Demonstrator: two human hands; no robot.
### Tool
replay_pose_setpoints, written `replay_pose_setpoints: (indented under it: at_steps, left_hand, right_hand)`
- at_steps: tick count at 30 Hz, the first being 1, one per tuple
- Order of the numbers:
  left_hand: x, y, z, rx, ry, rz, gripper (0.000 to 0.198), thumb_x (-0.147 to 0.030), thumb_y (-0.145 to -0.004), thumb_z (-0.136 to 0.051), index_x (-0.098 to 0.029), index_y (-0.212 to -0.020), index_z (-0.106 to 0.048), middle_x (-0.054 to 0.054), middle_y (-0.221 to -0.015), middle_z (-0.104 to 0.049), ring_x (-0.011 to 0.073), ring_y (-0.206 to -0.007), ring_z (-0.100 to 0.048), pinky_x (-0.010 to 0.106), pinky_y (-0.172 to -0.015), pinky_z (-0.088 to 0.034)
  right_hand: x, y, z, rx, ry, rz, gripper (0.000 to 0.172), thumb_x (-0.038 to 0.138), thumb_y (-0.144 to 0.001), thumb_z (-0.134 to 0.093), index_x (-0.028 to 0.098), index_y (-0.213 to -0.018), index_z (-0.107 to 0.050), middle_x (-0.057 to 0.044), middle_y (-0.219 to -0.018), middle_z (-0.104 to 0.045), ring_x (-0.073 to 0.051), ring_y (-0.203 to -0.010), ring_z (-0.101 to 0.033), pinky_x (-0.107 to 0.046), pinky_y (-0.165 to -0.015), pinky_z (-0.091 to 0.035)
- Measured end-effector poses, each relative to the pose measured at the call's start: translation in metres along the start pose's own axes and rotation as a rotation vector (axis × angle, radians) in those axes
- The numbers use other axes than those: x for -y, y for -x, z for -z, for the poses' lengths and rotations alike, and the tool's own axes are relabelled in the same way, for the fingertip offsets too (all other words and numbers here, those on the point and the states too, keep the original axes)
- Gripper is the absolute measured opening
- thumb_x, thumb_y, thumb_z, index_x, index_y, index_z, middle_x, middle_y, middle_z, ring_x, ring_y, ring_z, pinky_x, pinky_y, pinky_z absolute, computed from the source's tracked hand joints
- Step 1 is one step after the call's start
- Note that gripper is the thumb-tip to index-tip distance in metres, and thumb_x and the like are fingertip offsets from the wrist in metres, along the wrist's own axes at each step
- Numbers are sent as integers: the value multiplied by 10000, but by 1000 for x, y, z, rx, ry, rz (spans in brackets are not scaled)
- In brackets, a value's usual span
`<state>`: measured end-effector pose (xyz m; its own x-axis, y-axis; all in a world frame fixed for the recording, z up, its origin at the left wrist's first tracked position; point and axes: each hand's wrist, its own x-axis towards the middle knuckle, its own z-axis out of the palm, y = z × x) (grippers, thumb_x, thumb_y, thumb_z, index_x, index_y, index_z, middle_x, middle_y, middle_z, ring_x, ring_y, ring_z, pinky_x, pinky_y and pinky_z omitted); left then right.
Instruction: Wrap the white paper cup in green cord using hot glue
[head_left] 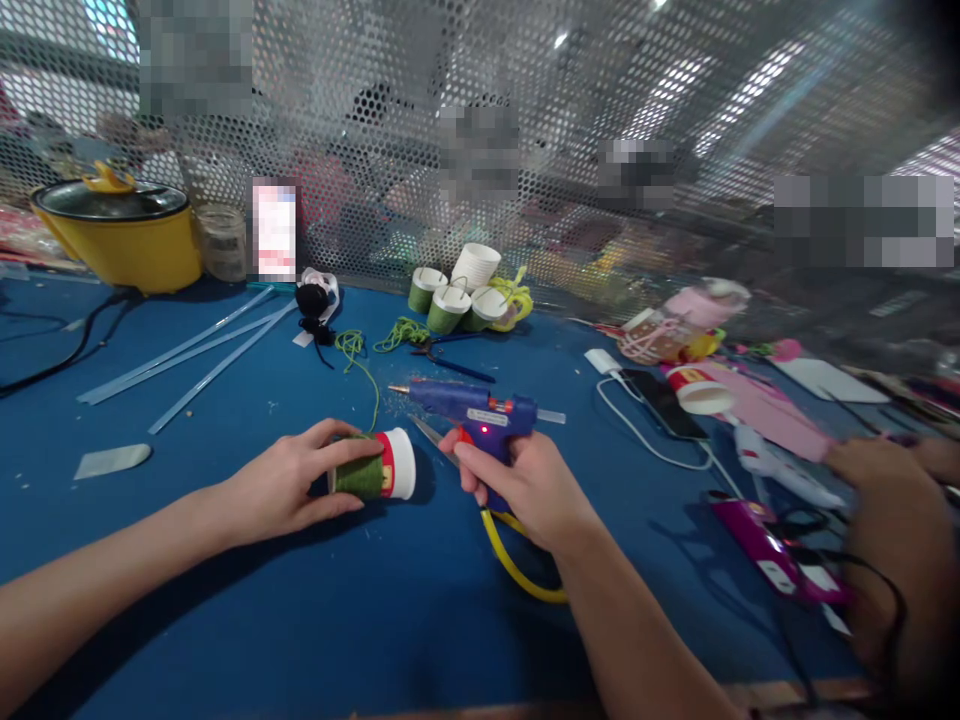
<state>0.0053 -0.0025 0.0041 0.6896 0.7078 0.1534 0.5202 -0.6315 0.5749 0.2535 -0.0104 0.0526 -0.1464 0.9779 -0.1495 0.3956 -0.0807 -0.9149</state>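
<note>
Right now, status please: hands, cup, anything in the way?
Left hand gripping yarn-wrapped cup, on its side. Right hand holding glue gun, nozzle pointing left. Pointed metal tool between them, maybe in the way.

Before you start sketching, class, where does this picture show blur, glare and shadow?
Head view: the co-worker's forearm at right looks smeared; head view: the propped screen glares, unreadable; head view: the left forearm shadows the blue tabletop beneath; head view: the hot glue gun looks sharper.
</note>
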Motion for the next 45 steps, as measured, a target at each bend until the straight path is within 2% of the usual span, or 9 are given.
replay_pose_setpoints:
  at_steps: [8, 17, 25, 31, 34, 37, 39, 42, 45]
  left_hand:
    - [5, -1, -1, -77, 75, -44, 387, -293, -858, -532, -232, -1219, -406, 99, -1230, -499, 221, -1071, -552, 354, -895, -476]
    - [6, -1, 1, -81, 119, -49, 401, -284, -852, -541, -226, -1229, -419, 102, -1251, -501, 228, -1120, -521, 367, -928, -460]
    - [7, -1, 0, -94, 125, -54, 406, -285, -854, -536, -226, -1238, -423, 106, -1263, -493, 233, -1146, -506, 380, -947, -454]
    - [8, -1, -1, -90, 111, -74, 417, -267, -854, -543, -230, -1246, -407, 104, -1275, -479, 226, -1158, -498, 376, -957, -451]
    - [9, -1, -2, -96, 104, -82, 416, -266, -855, -544, -235, -1247, -407, 99, -1281, -477, 222, -1161, -497, 368, -953, -456]
    - [9, 0, -3, -105, 97, -79, 435, -276, -850, -551, -232, -1255, -399, 100, -1281, -483, 222, -1164, -496, 367, -955, -455]
    - [10, -1, -3, -111, 96, -75, 461, -285, -843, -562, -224, -1265, -388, 104, -1277, -491, 223, -1165, -495, 368, -959, -452]
    - [11, -1, -4, -124, 95, -78, 483, -301, -835, -571, -217, -1271, -381, 106, -1271, -501, 229, -1163, -497, 379, -958, -454]
    - [11, -2, -4, -121, 84, -84, 478, -304, -837, -569, -213, -1270, -386, 110, -1273, -501, 232, -1164, -497, 382, -952, -460]
  right_hand:
    - [4, 13, 8, 21, 158, -23, 192, 364, -723, -612, 181, -680, -570, 43, -431, -493, -94, -363, -442, -222, -377, -383]
    - [13, 18, 5, 32, 347, 1, 261, 331, -714, -589, 222, -510, -468, 55, -372, -442, -103, -345, -399, -244, -379, -342]
    - [1, 15, 9, -33, 640, 174, 123, 328, -702, -588, 232, -696, -663, -23, -552, -590, -171, -507, -525, -292, -520, -441]
    - [-13, 18, 20, 59, 1010, 370, 216, 349, -716, -573, 293, -852, -731, -33, -490, -531, -176, -488, -470, -269, -467, -399]
    - [-17, 20, 20, 64, 1126, 457, 267, 242, -718, -550, 322, -893, -735, -44, -497, -539, -183, -528, -480, -282, -521, -413]
    - [-14, 22, 17, 68, 1123, 518, 325, 163, -707, -535, 338, -894, -735, -48, -512, -563, -196, -577, -515, -309, -583, -428]
    - [-9, 23, 14, 46, 1042, 522, 255, 209, -738, -542, 311, -863, -739, -55, -548, -593, -198, -582, -534, -317, -586, -439]
    - [0, 24, 11, 3, 892, 504, 197, 285, -789, -529, 259, -785, -724, -50, -595, -624, -167, -532, -540, -288, -546, -456]
    - [3, 23, 11, -46, 869, 571, 195, 270, -804, -515, 226, -761, -700, -46, -593, -628, -155, -504, -552, -256, -481, -442]
